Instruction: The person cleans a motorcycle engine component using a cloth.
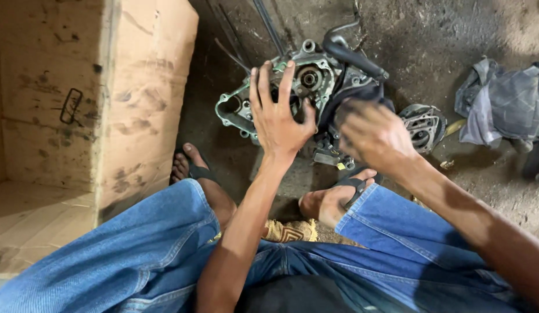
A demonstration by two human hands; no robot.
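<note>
Taking the engine case (307, 87) on the dirt floor (455, 35) as the landmark: well to its left stands one open cardboard box (78, 116), smudged with dark marks. One grey metal case lies between the person's two sandalled feet, its open face turned up toward the camera, its long axis running roughly left to right, with a black lever (353, 55) rising up and to the right at its upper right end. The left hand (278, 113) lies flat on the case's face, fingers spread wide and pointing up the picture. Just right of it, the right hand (374, 136) presses a dark cloth (362, 95) against the case's right side; it is blurred, so its fingers cannot be told. Beside that lies one smaller finned metal part (423, 124). Far right lies one crumpled grey rag (504, 101).
</note>
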